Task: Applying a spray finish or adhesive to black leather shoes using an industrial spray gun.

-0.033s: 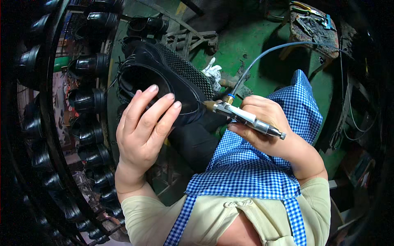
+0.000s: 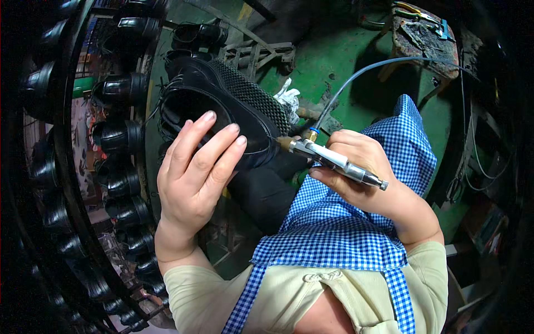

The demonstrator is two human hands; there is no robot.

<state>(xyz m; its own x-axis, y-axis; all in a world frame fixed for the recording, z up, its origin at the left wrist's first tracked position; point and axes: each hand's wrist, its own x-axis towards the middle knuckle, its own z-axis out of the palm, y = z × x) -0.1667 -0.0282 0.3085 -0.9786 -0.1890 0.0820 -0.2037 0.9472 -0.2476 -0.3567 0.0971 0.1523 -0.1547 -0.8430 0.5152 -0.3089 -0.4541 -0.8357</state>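
A black leather shoe (image 2: 251, 129) lies tilted in front of me, its opening toward my left and its textured sole (image 2: 247, 89) showing along the far right side. My left hand (image 2: 194, 172) grips the shoe, fingers laid across the opening's edge; the thumb is hidden. In my right hand (image 2: 359, 156) is a slim silver brush gun (image 2: 328, 155), fingers wrapped round its body. Its brown bristle tip (image 2: 286, 143) touches or nearly touches the shoe's near right edge, beside the seam. A grey-blue hose (image 2: 356, 68) joins the tool at a blue and brass fitting.
Racks of black shoes (image 2: 119, 136) line my left. At the far right stands a worn stool (image 2: 400, 53) with pliers (image 2: 414, 12) on top. A white glove or cloth (image 2: 287, 99) lies beyond the shoe. The hose arcs rightward over the green floor (image 2: 317, 42).
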